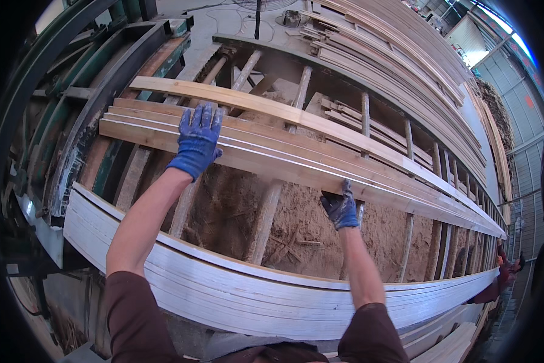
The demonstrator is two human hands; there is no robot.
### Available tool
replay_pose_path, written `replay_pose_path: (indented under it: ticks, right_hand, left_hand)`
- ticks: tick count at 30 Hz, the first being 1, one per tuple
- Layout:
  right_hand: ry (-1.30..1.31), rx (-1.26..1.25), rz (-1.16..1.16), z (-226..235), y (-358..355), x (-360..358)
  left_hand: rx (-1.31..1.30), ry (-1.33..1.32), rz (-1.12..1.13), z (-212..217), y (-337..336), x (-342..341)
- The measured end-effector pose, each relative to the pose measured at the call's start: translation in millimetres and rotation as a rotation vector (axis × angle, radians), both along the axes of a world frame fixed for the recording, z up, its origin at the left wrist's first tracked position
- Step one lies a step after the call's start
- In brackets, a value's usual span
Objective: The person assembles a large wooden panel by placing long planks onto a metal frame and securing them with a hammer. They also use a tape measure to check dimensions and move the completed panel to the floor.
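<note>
My left hand (197, 140), in a blue work glove, lies flat across the left part of a bundle of long wooden planks (260, 158), its fingers stretched out and pointing away from me. Pale lines run along the bundle between the planks. Farther right, my gloved right hand (343, 209) grips the near edge of the same bundle; one finger rests against the plank's face and the others are partly hidden. Just beyond the bundle, a lighter single plank (235, 98) lies at a slight angle. All of these rest across the bars of a metal roller frame (264, 224).
Along the near side runs a stack of white-faced boards (235, 296). Green machinery (60, 115) stands at the left. More stacked lumber (399, 72) fills the far right. Sawdust (308, 242) covers the ground beneath the frame. Another person (496, 281) is partly visible at the right end.
</note>
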State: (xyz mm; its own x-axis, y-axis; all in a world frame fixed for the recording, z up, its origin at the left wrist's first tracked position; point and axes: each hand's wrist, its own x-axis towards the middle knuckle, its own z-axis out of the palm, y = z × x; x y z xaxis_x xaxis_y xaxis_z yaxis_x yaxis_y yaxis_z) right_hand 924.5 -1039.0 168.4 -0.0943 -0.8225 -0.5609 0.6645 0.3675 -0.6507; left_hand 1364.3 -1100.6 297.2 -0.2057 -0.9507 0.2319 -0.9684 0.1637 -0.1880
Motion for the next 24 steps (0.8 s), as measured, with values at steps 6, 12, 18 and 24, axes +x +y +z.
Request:
replay_pose_path:
  ticks: [6, 12, 18, 24]
  right_hand:
    - [-0.181, -0.149, -0.235, -10, -54, 24]
    - [-0.320, -0.176, -0.433, -1, -137, 18]
    - [-0.285, -0.321, -0.356, 12, -179, 1]
    - [-0.094, -0.074, -0.236, 11, -60, 26]
  left_hand:
    - [-0.141, 0.099, -0.112, 15, 19, 18]
    - [-0.110, 0.068, -0.083, 46, 47, 41]
    - [-0.050, 0.028, 0.057, 54, 88, 78]
    - [-0.009, 0.092, 0.061, 33, 115, 93]
